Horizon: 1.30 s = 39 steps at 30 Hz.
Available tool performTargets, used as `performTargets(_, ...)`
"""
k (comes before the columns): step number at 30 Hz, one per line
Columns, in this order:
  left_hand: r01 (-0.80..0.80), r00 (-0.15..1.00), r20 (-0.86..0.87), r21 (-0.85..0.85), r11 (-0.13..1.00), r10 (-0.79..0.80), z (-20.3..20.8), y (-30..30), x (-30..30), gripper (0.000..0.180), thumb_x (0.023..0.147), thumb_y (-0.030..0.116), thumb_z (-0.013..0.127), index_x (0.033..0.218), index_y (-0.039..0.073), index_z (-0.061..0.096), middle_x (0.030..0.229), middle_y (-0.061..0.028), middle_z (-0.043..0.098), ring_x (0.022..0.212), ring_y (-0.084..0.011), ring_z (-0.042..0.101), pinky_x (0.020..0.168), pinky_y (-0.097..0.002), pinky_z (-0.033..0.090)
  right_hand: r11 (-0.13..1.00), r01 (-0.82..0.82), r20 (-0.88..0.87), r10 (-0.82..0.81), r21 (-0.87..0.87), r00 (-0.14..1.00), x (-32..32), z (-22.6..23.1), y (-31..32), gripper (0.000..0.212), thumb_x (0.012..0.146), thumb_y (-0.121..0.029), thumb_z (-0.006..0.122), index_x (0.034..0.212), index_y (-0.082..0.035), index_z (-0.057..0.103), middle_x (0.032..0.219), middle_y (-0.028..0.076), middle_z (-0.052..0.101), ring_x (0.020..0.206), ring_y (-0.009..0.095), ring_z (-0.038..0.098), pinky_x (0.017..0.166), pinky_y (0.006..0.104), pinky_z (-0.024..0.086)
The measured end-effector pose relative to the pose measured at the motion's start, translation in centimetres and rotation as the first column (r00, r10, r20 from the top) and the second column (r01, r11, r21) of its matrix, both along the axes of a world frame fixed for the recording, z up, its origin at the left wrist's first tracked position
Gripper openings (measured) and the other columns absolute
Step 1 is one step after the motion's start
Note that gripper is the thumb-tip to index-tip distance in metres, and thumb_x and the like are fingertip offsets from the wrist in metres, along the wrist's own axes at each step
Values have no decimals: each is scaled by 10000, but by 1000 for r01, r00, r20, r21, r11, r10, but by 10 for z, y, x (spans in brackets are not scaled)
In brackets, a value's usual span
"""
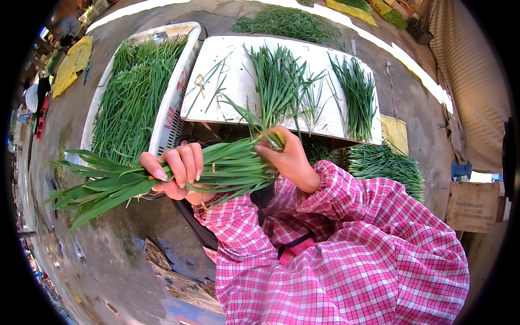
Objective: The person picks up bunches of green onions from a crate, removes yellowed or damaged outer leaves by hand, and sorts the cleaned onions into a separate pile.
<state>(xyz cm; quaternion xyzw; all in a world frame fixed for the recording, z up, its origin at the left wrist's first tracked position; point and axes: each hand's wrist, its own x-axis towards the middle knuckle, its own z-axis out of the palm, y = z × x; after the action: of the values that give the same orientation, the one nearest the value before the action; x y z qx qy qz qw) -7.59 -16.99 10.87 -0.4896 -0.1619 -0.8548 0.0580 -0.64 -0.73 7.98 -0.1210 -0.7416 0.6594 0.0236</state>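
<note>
A thick bunch of garlic chives (238, 162) lies sideways in front of me, its leaf tips fanning out to the left. My left hand (176, 170) is closed round the leafy middle of the bunch. At its right end, my right hand (290, 160) is closed with thumb and fingers on the stalks, where a few strands cross near the fingertips. A thin tan tie seems to show on the leaves between both hands. Just beyond, a white board (227, 97) bears a loose pile of chives (273, 81) and a neater bundle (356, 97) to its right.
A white plastic crate (176, 89) full of chives stands left of the board. Stacked chives (387, 168) lie below the board's right edge. More greens (287, 24) are on the floor behind. A cardboard box (473, 206) stands at far right, and a yellow sack (73, 65) at far left.
</note>
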Motion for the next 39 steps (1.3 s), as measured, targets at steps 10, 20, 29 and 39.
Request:
performTargets(10,-25,998,63,-63,998,29,-2,-4,5,172,836,285,433,835,123,374,541,37,382,468,-84,368,480,-222,322,859,169,-118,-127,484,985,-3,-31,38,217,698,-71,593,852,1,459,743,188,563,703,338,549,590,345,424)
performTargets(20,80,997,-26,468,880,-76,1,-37,-1,209,848,282,427,916,85,417,578,31,421,498,-70,425,539,-196,393,884,138,225,-38,-446,974,5,-45,100,242,797,-51,469,1036,-14,452,760,14,503,712,89,446,648,204,348)
performTargets(29,3,975,176,593,805,-134,6,-40,5,151,849,221,431,881,74,433,567,32,408,516,-76,408,534,-213,364,861,-117,-31,153,494,988,12,-49,147,147,789,-59,466,916,-12,523,770,70,518,685,141,463,616,256,374)
performTargets(39,-158,873,459,592,791,-168,21,-22,17,234,817,156,494,976,8,407,587,33,351,549,-77,374,557,-190,341,915,403,138,-399,-3,907,-32,20,233,158,844,-94,405,943,-14,499,669,-14,449,554,51,429,574,185,422)
